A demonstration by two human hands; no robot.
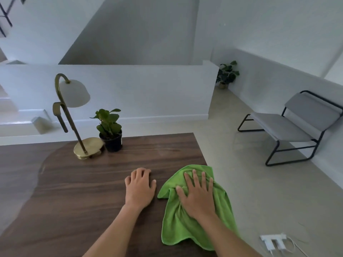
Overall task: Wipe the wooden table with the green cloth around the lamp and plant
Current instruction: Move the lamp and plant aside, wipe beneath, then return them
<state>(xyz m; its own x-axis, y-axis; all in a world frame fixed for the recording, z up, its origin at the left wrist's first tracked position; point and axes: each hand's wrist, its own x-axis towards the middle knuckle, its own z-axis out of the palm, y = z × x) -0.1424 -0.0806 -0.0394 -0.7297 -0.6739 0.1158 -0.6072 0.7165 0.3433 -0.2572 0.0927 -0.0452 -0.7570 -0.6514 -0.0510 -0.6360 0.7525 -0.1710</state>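
The dark wooden table [83,191] fills the lower left of the view. A green cloth [178,225] lies crumpled at the table's right edge, partly hanging over it. My right hand [198,193] presses flat on the cloth with fingers spread. My left hand [139,188] rests on the bare wood just left of the cloth, fingers loosely bent, holding nothing. A brass lamp [87,147] with a white shade stands at the far side of the table. A small plant [110,130] in a black pot sits right beside the lamp's base.
A grey chair [289,127] with a black frame stands on the floor to the right. A white power strip [272,242] with cables lies on the floor near the table's corner. A potted plant [227,74] stands by the far wall.
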